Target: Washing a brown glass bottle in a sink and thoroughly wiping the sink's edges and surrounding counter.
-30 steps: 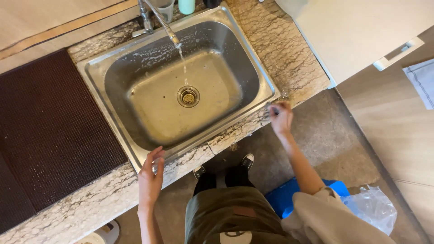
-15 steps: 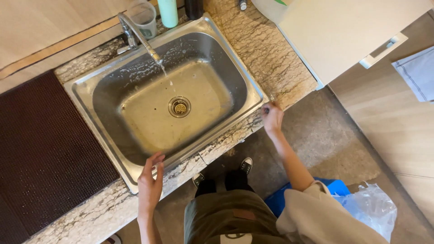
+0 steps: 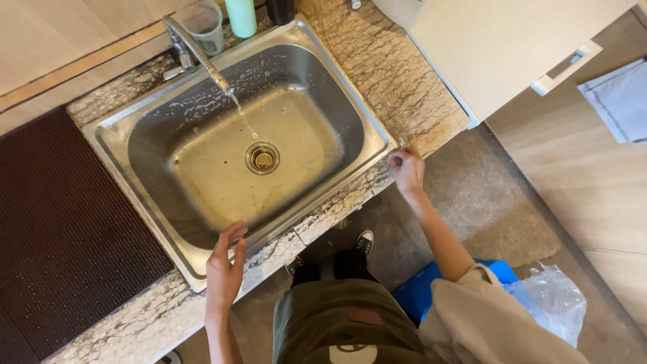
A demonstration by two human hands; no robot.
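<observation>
While your open left hand (image 3: 224, 269) rests on the steel sink (image 3: 367, 128) front rim, your right hand (image 3: 407, 168), closed on something small, sits at its right corner.

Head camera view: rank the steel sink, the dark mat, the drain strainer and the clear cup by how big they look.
1. steel sink
2. dark mat, partly cut off by the frame
3. clear cup
4. drain strainer
The last two look close.

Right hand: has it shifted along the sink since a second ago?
No. The right hand sits at the sink's near right corner on the counter edge, as before; only the head camera moved.
</observation>
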